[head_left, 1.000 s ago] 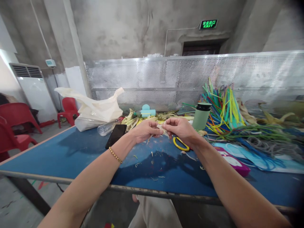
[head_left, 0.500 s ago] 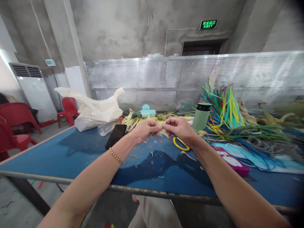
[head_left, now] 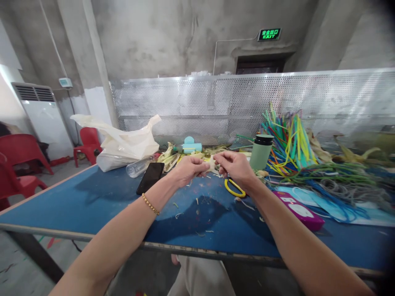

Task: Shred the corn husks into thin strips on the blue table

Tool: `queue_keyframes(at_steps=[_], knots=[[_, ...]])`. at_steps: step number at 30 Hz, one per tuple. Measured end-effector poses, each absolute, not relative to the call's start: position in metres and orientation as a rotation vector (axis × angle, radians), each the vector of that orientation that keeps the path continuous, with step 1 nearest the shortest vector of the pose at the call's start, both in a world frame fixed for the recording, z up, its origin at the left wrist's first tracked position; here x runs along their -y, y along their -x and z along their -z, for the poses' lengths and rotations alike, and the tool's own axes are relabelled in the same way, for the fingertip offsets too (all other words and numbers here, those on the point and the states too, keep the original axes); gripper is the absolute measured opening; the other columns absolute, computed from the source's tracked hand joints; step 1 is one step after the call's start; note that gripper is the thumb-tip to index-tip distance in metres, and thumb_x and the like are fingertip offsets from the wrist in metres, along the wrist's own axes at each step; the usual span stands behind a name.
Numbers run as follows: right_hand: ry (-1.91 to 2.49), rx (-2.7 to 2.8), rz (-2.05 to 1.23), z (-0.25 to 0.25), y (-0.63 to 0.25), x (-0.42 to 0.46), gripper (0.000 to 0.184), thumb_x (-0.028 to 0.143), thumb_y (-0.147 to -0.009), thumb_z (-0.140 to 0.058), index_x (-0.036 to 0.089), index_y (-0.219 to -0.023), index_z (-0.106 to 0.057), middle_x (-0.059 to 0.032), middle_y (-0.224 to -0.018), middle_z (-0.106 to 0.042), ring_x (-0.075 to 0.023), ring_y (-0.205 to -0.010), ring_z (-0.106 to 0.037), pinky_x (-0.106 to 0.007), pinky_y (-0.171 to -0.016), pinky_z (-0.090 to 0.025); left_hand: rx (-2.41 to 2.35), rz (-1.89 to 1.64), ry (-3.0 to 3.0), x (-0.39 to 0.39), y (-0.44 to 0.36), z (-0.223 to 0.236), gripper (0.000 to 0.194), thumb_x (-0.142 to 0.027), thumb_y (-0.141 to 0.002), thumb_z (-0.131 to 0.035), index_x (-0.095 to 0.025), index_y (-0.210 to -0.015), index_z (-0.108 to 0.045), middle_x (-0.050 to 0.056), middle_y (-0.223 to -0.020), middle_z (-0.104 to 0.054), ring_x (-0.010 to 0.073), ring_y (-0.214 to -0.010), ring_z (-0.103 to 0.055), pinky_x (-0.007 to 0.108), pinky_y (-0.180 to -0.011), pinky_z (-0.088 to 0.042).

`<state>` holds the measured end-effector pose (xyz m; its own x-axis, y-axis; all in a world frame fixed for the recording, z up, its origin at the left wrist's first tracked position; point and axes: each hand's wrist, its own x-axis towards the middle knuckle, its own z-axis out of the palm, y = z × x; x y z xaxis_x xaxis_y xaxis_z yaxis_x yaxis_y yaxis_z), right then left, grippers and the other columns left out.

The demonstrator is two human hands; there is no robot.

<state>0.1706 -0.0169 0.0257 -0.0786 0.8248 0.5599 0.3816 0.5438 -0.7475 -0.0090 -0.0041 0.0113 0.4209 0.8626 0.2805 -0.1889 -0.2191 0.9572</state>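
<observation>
Above the blue table, my left hand (head_left: 190, 169) pinches a small pale piece, like dried corn husk (head_left: 212, 165), between thumb and fingertips. Close on its other side is my right hand (head_left: 233, 165), with curled fingers pressed together; whether they grip the husk or some thin strand, I cannot make out. Yellow-handled scissors (head_left: 235, 189) lie just below my right hand, their blades hidden. Pale scraps (head_left: 179, 214) are scattered on the table under both hands. A green bottle with a black lid (head_left: 261, 152) stands beyond my right wrist.
Left on the table (head_left: 108, 205) are a black phone (head_left: 150, 177), a clear plastic bottle (head_left: 137, 167) and a white plastic bag (head_left: 128, 142). At right lie a purple box (head_left: 300, 211), blue face masks (head_left: 333, 205), tangled cords (head_left: 348, 174) and colourful strips (head_left: 293, 139). Husks (head_left: 169, 158) lie behind.
My right fingertips have drawn slightly up and away from my left ones, so more of the pale husk piece shows between the hands. My left hand has barely moved.
</observation>
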Motion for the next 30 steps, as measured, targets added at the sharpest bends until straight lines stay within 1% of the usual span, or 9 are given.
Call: queue_keyframes(at_steps=[2,4,7,12,16,19,24,30], knots=[[1.060,1.656,-0.248,-0.026,-0.170,0.016,0.035,0.050,-0.082,-0.060,0.017,-0.074,-0.065,-0.0028,-0.061,-0.060,-0.0128,-0.052,-0.050,-0.025,-0.048,-0.038,-0.654,-1.227,-1.420,-0.001,0.008,-0.010,0.024,-0.028,-0.066,-0.079,-0.010,-0.062,-0.064,0.002,-0.058,-0.056,0.0086,-0.056,-0.048,0.026,-0.058,-0.035],[1.072,1.701,-0.115,-0.025,-0.168,0.018,0.038,0.049,-0.084,-0.057,0.016,-0.066,-0.064,-0.0030,-0.058,-0.058,-0.0131,-0.054,-0.048,-0.026,-0.050,-0.036,-0.658,-1.371,-1.383,-0.004,0.007,-0.008,0.023,-0.028,-0.066,-0.078,-0.011,-0.061,-0.063,0.001,-0.057,-0.055,0.0079,-0.055,-0.046,0.026,-0.058,-0.034],[1.058,1.869,-0.238,-0.021,-0.161,0.021,0.043,0.049,-0.085,-0.056,0.016,-0.059,-0.062,-0.0015,-0.053,-0.056,-0.0117,-0.051,-0.044,-0.025,-0.050,-0.032,-0.648,-1.509,-1.356,-0.005,0.003,-0.005,0.023,-0.027,-0.066,-0.077,-0.012,-0.060,-0.062,-0.001,-0.055,-0.053,0.0076,-0.055,-0.043,0.025,-0.058,-0.032],[1.066,1.906,-0.319,-0.014,-0.149,0.023,0.038,0.043,-0.081,-0.059,0.017,-0.053,-0.059,0.0009,-0.048,-0.050,-0.0107,-0.048,-0.042,-0.025,-0.048,-0.029,-0.672,-1.537,-1.327,0.001,-0.002,-0.004,0.022,-0.029,-0.064,-0.078,-0.012,-0.064,-0.065,-0.001,-0.058,-0.056,0.0078,-0.056,-0.043,0.025,-0.057,-0.032],[1.066,1.829,-0.379,-0.013,-0.146,0.023,0.024,0.033,-0.075,-0.059,0.017,-0.057,-0.060,0.0013,-0.051,-0.052,-0.0101,-0.046,-0.042,-0.024,-0.048,-0.031,-0.638,-1.518,-1.317,0.003,-0.003,-0.003,0.023,-0.030,-0.065,-0.078,-0.011,-0.063,-0.065,0.000,-0.057,-0.057,0.0076,-0.055,-0.043,0.025,-0.056,-0.031],[1.052,1.808,-0.425,-0.013,-0.146,0.023,0.016,0.029,-0.074,-0.057,0.018,-0.063,-0.060,0.0029,-0.050,-0.051,-0.0100,-0.044,-0.042,-0.024,-0.047,-0.033,-0.591,-1.491,-1.245,0.002,-0.003,-0.004,0.023,-0.027,-0.064,-0.079,-0.011,-0.061,-0.062,-0.001,-0.055,-0.056,0.0076,-0.054,-0.045,0.025,-0.057,-0.033],[1.082,1.798,-0.400,-0.013,-0.147,0.021,0.015,0.027,-0.071,-0.056,0.019,-0.059,-0.055,0.0030,-0.046,-0.049,-0.0110,-0.044,-0.044,-0.024,-0.046,-0.034,-0.601,-1.471,-1.141,0.003,-0.003,-0.007,0.020,-0.022,-0.063,-0.080,-0.011,-0.064,-0.064,0.001,-0.055,-0.058,0.0081,-0.054,-0.049,0.024,-0.057,-0.035],[1.104,1.796,-0.371,-0.013,-0.148,0.022,0.014,0.026,-0.070,-0.056,0.018,-0.058,-0.055,0.0031,-0.045,-0.049,-0.0105,-0.043,-0.045,-0.023,-0.045,-0.033,-0.604,-1.478,-1.070,0.005,-0.003,-0.010,0.016,-0.018,-0.064,-0.079,-0.010,-0.069,-0.065,0.000,-0.055,-0.058,0.0077,-0.053,-0.050,0.023,-0.056,-0.037]])
